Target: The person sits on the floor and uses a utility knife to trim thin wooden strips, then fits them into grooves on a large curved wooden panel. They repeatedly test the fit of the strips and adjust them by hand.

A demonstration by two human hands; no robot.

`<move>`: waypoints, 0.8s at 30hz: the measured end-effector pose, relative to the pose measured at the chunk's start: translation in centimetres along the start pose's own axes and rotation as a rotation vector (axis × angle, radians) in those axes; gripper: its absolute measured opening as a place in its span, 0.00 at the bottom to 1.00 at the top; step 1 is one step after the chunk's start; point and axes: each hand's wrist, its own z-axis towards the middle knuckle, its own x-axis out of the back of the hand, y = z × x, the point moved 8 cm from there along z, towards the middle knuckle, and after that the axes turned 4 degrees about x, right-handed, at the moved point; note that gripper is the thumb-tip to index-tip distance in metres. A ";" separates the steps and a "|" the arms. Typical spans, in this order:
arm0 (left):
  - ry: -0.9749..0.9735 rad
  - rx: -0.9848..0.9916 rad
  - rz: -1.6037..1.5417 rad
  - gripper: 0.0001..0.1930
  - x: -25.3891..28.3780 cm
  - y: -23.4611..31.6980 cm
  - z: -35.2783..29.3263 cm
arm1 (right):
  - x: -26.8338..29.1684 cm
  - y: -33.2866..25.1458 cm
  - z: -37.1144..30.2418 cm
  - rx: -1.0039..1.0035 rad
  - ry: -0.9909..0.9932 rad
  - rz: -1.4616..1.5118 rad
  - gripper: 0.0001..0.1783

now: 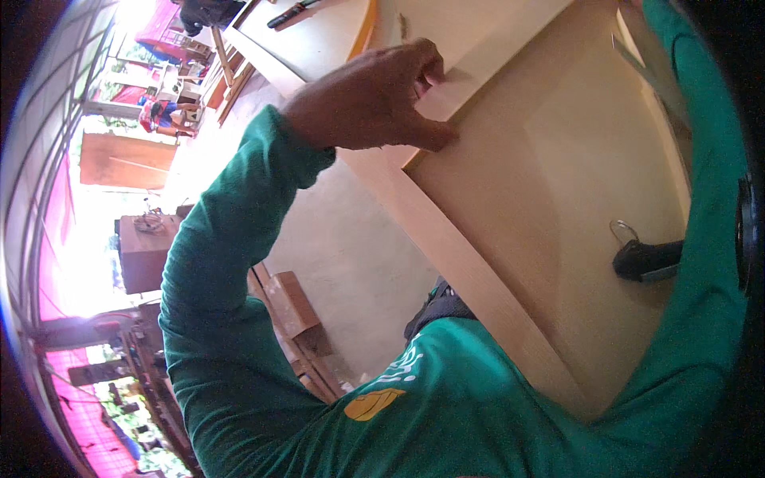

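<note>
My left hand [374, 99] rests over a joint of a pale wooden frame [486, 279]. Its thumb is spread from the bent fingers, and nothing shows in the gap between them. Beneath it lies the corner of a recessed beige panel [550, 151] set inside the frame. My right arm runs up the right side; only a sliver of my right hand [634, 3] shows at the top edge, its fingers cut off. Near that arm a thin, flat grey strip [637, 64] lies slanting. A black object with a wire loop [644, 260] sits on the panel, partly behind the sleeve.
A black-handled tool [292, 14] and a curved orange-edged piece [366, 28] lie beyond my left hand. Brown boxes [293, 304] stand on the floor to the left. Farther off are a wooden cabinet [150, 253], a leaning board [127, 161] and a person [167, 117].
</note>
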 end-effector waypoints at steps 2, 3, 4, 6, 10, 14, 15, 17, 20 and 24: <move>0.051 -0.046 0.013 0.36 -0.1 0.4 -0.1 | -1.2 0.7 -0.2 -0.048 -0.088 -0.106 0.22; 0.020 0.001 0.027 0.35 -0.5 0.0 -0.1 | -1.9 1.2 -0.2 -0.068 -0.132 -0.153 0.24; 0.025 0.000 0.021 0.34 -0.5 0.0 -0.2 | -2.3 1.6 -0.5 -0.084 -0.143 -0.174 0.26; 0.029 -0.001 0.020 0.33 -0.4 0.1 -0.3 | -1.1 0.7 -0.7 0.066 0.130 0.025 0.07; 0.026 -0.001 -0.097 0.31 -0.1 0.5 -0.5 | -2.6 1.7 -0.9 -0.019 -0.053 0.090 0.07; 0.006 0.013 -0.095 0.28 -0.1 0.6 -0.5 | -1.6 1.3 -1.5 -0.032 0.028 0.143 0.09; 0.006 0.002 -0.100 0.28 -0.1 0.7 -0.4 | -1.7 1.4 -1.6 -0.035 0.026 0.182 0.08; 0.016 -0.023 -0.104 0.28 0.0 0.9 -0.4 | -1.6 1.2 -1.8 -0.018 0.023 0.233 0.08; -0.010 0.002 -0.138 0.29 0.0 0.8 -0.3 | -0.5 0.7 -1.8 0.059 0.074 0.201 0.08; -0.046 0.004 -0.127 0.27 0.1 0.8 -0.3 | 0.5 0.3 -1.7 0.032 -0.060 -0.175 0.19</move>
